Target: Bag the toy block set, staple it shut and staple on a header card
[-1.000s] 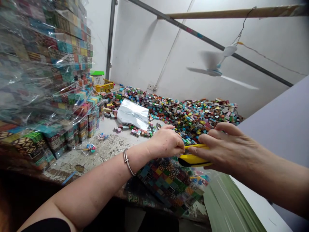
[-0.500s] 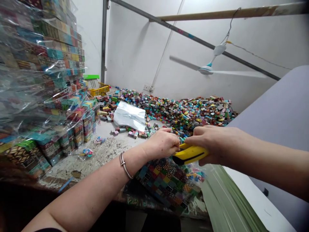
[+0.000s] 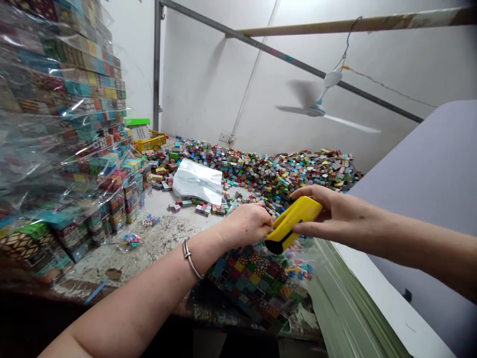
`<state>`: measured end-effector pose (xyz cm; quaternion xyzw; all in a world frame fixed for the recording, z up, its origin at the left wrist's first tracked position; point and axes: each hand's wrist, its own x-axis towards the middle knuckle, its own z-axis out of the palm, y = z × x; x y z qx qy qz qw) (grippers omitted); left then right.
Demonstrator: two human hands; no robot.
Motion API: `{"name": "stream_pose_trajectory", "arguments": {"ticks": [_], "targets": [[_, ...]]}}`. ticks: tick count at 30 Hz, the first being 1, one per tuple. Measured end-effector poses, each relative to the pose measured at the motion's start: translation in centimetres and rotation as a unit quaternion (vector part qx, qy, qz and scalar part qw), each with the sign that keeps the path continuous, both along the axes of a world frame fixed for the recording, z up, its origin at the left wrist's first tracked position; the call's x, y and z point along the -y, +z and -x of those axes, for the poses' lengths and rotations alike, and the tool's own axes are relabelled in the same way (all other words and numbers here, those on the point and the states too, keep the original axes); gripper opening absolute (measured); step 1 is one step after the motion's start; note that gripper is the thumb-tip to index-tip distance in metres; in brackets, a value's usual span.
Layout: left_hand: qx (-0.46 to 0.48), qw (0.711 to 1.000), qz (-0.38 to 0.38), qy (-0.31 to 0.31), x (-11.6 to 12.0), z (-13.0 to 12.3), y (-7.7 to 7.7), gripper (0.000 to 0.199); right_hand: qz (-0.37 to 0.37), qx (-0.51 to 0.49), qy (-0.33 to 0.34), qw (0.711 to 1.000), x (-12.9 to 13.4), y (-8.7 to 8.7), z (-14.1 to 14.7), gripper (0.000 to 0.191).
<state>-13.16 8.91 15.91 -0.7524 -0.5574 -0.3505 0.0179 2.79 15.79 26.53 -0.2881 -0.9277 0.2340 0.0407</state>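
My left hand [image 3: 253, 222], with a bracelet on its wrist, is closed in a pinch above a clear plastic bag [image 3: 257, 283] of small patterned, multicoloured boxes. It appears to grip the gathered top of the bag, though the fingers hide the exact spot. In my right hand [image 3: 318, 214] is a yellow stapler [image 3: 292, 223] with a black end, held between thumb and fingers. The stapler's jaw end is right beside my left fingertips. Small bright pieces in clear plastic [image 3: 300, 268] lie at the bag's right side.
A tall stack of plastic-wrapped patterned boxes [image 3: 74, 124] stands at left. Loose little boxes [image 3: 261, 169] are heaped along the wall, with a silvery sheet [image 3: 197, 181] in front. A yellow basket [image 3: 149, 142] sits behind. Green-edged sheets [image 3: 335, 293] are stacked at right.
The stapler has tilted more upright, and the grip of my right hand on it has loosened and shifted. My left hand has stayed almost in place.
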Motion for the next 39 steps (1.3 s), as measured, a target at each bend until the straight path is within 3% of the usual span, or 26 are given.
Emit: {"name": "stream_pose_trajectory", "arguments": {"ticks": [2, 6, 10, 13, 16, 23, 29, 34, 39], "targets": [[-0.002, 1.000, 0.002, 0.009, 0.0, -0.1, 0.0, 0.021, 0.055, -0.067, -0.023, 0.996, 0.5, -0.7, 0.1, 0.044], [-0.005, 1.000, 0.007, 0.011, -0.2, -0.1, -0.2, 0.021, 0.097, -0.181, -0.075, 0.976, 1.0, -3.6, 1.1, 0.025], [0.017, 1.000, 0.010, 0.016, -0.4, -0.1, -0.5, 0.021, 0.205, -0.333, -0.126, 0.912, 0.9, -6.1, 2.3, 0.024], [0.031, 0.999, 0.008, 0.018, -0.4, -0.1, -0.7, 0.017, 0.270, -0.391, -0.168, 0.864, 0.6, -6.4, 2.5, 0.028], [0.043, 0.999, 0.008, 0.017, -0.4, -0.2, -0.7, 0.015, 0.300, -0.395, -0.189, 0.848, 0.3, -6.1, 2.5, 0.031], [0.042, 0.999, -0.007, 0.035, -0.2, -0.6, -0.8, 0.016, 0.227, -0.475, -0.193, 0.828, 0.3, -7.2, 3.9, 0.040], [0.116, 0.991, 0.004, 0.068, 0.5, -1.1, -0.7, 0.013, 0.173, -0.521, -0.191, 0.814, 1.1, -8.5, 4.8, 0.042], [0.117, 0.988, 0.024, 0.096, 0.7, -1.2, -0.6, 0.015, 0.171, -0.556, -0.187, 0.792, 1.1, -8.4, 5.3, 0.040], [0.118, 0.990, 0.012, 0.074, 0.5, -1.0, -1.1, 0.016, 0.175, -0.574, -0.200, 0.774, 0.4, -8.6, 6.0, 0.034]]}}
